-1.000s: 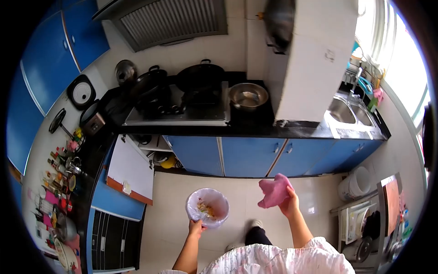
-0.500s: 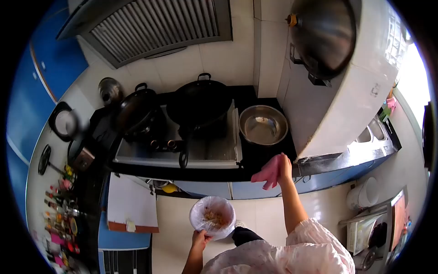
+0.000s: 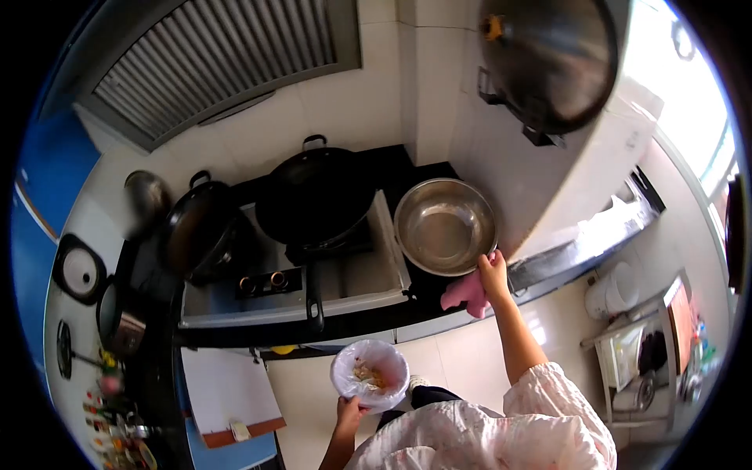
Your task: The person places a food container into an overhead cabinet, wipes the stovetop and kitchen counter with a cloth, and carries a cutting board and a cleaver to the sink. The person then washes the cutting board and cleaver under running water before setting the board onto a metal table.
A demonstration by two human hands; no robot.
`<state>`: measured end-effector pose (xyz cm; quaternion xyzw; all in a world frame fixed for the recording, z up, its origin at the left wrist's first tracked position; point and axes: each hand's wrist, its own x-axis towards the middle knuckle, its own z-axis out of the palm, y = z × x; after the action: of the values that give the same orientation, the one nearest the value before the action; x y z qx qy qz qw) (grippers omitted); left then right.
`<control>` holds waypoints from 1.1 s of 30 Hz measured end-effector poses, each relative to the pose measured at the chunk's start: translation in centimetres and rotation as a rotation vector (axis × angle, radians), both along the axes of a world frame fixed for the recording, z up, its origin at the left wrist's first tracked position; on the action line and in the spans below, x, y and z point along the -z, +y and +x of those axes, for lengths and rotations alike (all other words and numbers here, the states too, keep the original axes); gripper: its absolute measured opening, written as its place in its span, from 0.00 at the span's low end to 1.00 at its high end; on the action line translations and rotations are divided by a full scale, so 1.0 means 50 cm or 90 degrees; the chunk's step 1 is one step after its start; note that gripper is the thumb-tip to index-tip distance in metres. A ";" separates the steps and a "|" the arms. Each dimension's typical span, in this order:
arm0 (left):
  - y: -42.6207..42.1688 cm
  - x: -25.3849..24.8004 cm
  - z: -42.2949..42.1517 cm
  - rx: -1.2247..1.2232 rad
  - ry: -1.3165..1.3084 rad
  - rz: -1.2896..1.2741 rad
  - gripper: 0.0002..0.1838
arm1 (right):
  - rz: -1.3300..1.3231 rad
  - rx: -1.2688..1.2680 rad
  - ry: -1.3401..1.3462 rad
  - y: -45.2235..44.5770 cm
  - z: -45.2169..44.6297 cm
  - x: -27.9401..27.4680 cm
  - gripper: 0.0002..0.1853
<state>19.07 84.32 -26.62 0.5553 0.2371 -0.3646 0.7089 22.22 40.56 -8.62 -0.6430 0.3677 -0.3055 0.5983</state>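
Note:
My left hand [image 3: 352, 413] is closed on the rim of a small bin [image 3: 342, 380], lined with a thin plastic bag and holding food scraps at the bottom. The bin is held over the floor, in front of the counter. A pink cloth [image 3: 468, 295] hangs from my closed right hand [image 3: 493, 276]. The fingers of that hand are at the near right rim of a metal basin [image 3: 446, 227], which stands on the black counter right of the stove; whether they grip the rim I cannot tell. The basin shows only a shiny inside.
Two dark woks stand on the stove [image 3: 345, 287]: a large wok [image 3: 313, 196] with its handle [image 3: 314, 305] over the front edge, and a smaller wok [image 3: 205, 227] at left. A big metal lid [image 3: 548, 63] hangs on the right wall. A white bucket [image 3: 612, 291] is at right.
My right hand with the pink cloth has moved up to the basin's near rim. The camera view has tilted and shifted. My left hand still holds the bin.

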 end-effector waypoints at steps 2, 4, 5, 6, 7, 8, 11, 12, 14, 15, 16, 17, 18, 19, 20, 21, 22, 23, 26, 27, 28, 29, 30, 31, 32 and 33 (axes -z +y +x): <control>-0.013 0.005 0.003 0.040 0.026 0.030 0.22 | 0.039 -0.008 0.015 0.043 -0.078 -0.061 0.09; -0.042 -0.018 0.005 0.076 0.042 0.031 0.22 | 0.066 -0.008 -0.006 0.071 -0.170 -0.093 0.11; -0.052 -0.005 0.004 0.132 0.037 0.029 0.22 | 0.115 0.010 0.007 0.088 -0.220 -0.116 0.12; -0.066 -0.001 0.001 0.189 0.031 0.025 0.21 | 0.113 0.019 0.011 0.092 -0.273 -0.118 0.13; -0.094 -0.035 -0.007 0.225 0.006 0.047 0.22 | 0.135 0.048 0.008 0.102 -0.324 -0.133 0.13; -0.119 -0.046 -0.011 0.233 -0.005 0.013 0.22 | 0.156 0.076 -0.001 0.109 -0.370 -0.148 0.13; -0.190 -0.053 -0.038 0.300 -0.010 -0.024 0.22 | 0.099 0.126 0.011 0.088 -0.527 -0.167 0.12; -0.220 -0.069 -0.052 0.306 -0.013 -0.025 0.22 | 0.075 0.151 0.013 0.075 -0.574 -0.173 0.11; -0.278 -0.103 -0.087 0.329 -0.005 0.011 0.22 | 0.066 0.203 0.000 0.045 -0.656 -0.193 0.06; -0.304 -0.093 -0.106 0.342 0.002 0.030 0.22 | 0.046 0.215 0.030 0.019 -0.701 -0.198 0.03; -0.325 -0.088 -0.126 0.353 -0.004 0.027 0.22 | 0.048 0.245 -0.002 -0.006 -0.735 -0.199 0.03; -0.354 -0.082 -0.145 0.379 -0.002 0.021 0.23 | 0.014 0.268 0.005 -0.037 -0.769 -0.201 0.03; -0.388 -0.082 -0.163 0.406 0.001 0.016 0.23 | -0.019 0.291 0.013 -0.078 -0.801 -0.205 0.04; -0.421 -0.085 -0.184 0.418 0.014 0.005 0.23 | -0.060 0.297 0.020 -0.119 -0.830 -0.212 0.04; -0.458 -0.075 -0.208 0.423 0.026 0.016 0.23 | -0.107 0.294 0.025 -0.174 -0.851 -0.223 0.04; -0.502 -0.067 -0.237 0.431 0.030 0.017 0.22 | -0.165 0.315 0.075 -0.217 -0.865 -0.251 0.04; -0.545 -0.077 -0.264 0.431 0.037 0.024 0.22 | -0.231 0.321 0.103 -0.276 -0.881 -0.265 0.05; -0.584 -0.086 -0.295 0.421 0.035 0.036 0.22 | -0.327 0.329 0.148 -0.331 -0.891 -0.283 0.06; -0.702 -0.095 -0.375 0.448 0.041 -0.018 0.21 | -0.481 0.358 0.188 -0.503 -0.893 -0.335 0.12; -0.735 -0.132 -0.397 0.453 0.037 -0.001 0.21 | -0.515 0.352 0.228 -0.552 -0.885 -0.355 0.13; -0.766 -0.143 -0.417 0.449 0.036 -0.002 0.21 | -0.527 0.361 0.260 -0.603 -0.868 -0.373 0.14; -0.796 -0.149 -0.431 0.461 0.031 -0.006 0.20 | -0.572 0.354 0.259 -0.649 -0.845 -0.390 0.14; -0.830 -0.155 -0.436 0.471 0.021 -0.014 0.20 | -0.620 0.355 0.271 -0.687 -0.816 -0.405 0.14; -0.858 -0.177 -0.441 0.479 0.018 -0.065 0.19 | -0.684 0.344 0.298 -0.725 -0.788 -0.413 0.13; -0.886 -0.152 -0.440 0.481 0.025 -0.055 0.18 | -0.748 0.336 0.325 -0.761 -0.756 -0.418 0.12; -0.917 -0.159 -0.439 0.488 0.020 -0.063 0.18 | -0.752 0.337 0.311 -0.793 -0.725 -0.427 0.12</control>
<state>-2.90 38.48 -18.69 0.5632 0.0053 -0.6223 0.5437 -14.01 0.91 12.73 -0.8003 0.4081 -0.4368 -0.0468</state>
